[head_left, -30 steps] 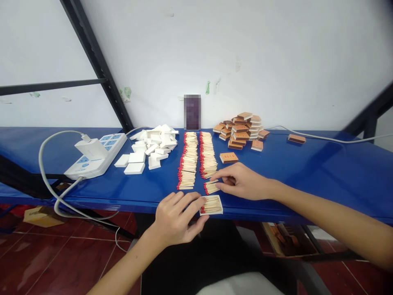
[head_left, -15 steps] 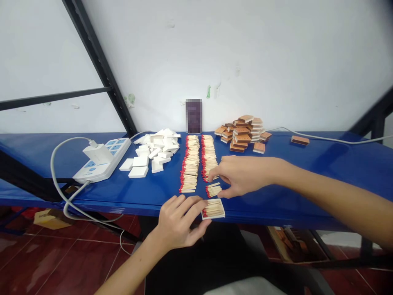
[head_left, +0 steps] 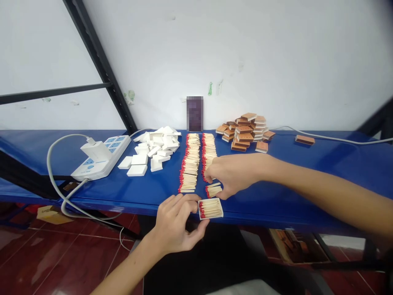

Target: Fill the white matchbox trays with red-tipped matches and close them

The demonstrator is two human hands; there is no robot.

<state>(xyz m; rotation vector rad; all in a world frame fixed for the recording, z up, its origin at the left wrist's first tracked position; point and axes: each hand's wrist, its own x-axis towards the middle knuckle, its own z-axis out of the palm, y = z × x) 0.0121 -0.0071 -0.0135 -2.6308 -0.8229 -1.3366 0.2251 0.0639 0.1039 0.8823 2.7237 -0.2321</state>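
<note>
My left hand pinches a white matchbox tray at its left end, at the front edge of the blue table. Red-headed matches lie side by side inside the tray. Just behind it, my right hand is lowered over a small loose group of matches. Its thumb and forefinger are apart, with the thumb by the plain ends of that group. A long row of matches runs back from my right fingers, partly covered by them. Left of it lies a second long row.
White empty trays are heaped at left, beside a power strip with a charger and cable. Brown matchbox sleeves are piled at back right, and one sleeve lies apart. A pixelated dark rectangle stands against the wall.
My left fingers have shifted back off the matches to the tray's left end, showing the red heads. The tray tips slightly more toward me. My right hand stays near the small group.
</note>
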